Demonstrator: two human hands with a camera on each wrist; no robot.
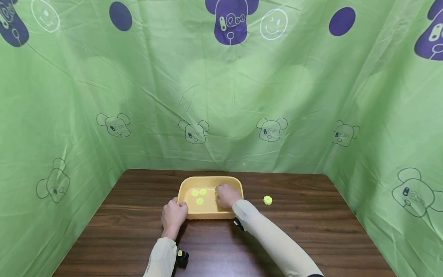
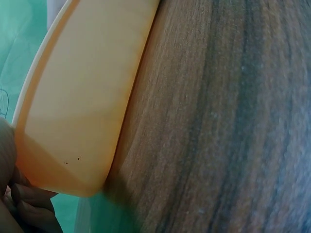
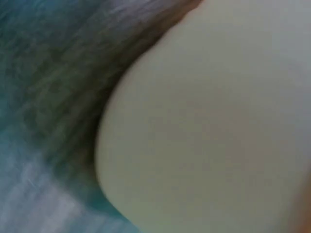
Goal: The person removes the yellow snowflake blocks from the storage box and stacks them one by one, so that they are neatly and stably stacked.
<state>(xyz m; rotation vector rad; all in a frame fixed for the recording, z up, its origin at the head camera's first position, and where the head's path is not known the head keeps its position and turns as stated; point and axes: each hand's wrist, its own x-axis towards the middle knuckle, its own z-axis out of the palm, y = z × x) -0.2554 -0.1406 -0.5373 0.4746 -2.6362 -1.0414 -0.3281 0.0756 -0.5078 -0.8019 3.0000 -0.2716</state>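
Observation:
A shallow yellow plastic tray point(image 1: 211, 216) with rounded corners stands on the table. At its front left corner my left hand point(image 1: 174, 214) grips the rim, thumb on the near side. The left wrist view shows the tray's outer wall point(image 2: 82, 107) with curled fingers point(image 2: 36, 208) at its corner. My right hand point(image 1: 228, 196) reaches into the tray's right half, fingers curled on a small yellow-green flower-shaped piece, mostly hidden by the hand. Left of it on the tray floor lie several like flower pieces point(image 1: 199, 201). In the right wrist view, the pale tray wall point(image 3: 209, 126) fills most of the picture, blurred.
Another yellow-green flower piece point(image 1: 267, 200), perhaps a small stack, lies on the table right of the tray. The dark wood-grain table point(image 1: 294, 223) is enclosed at the back and both sides by green printed cloth point(image 1: 225, 96).

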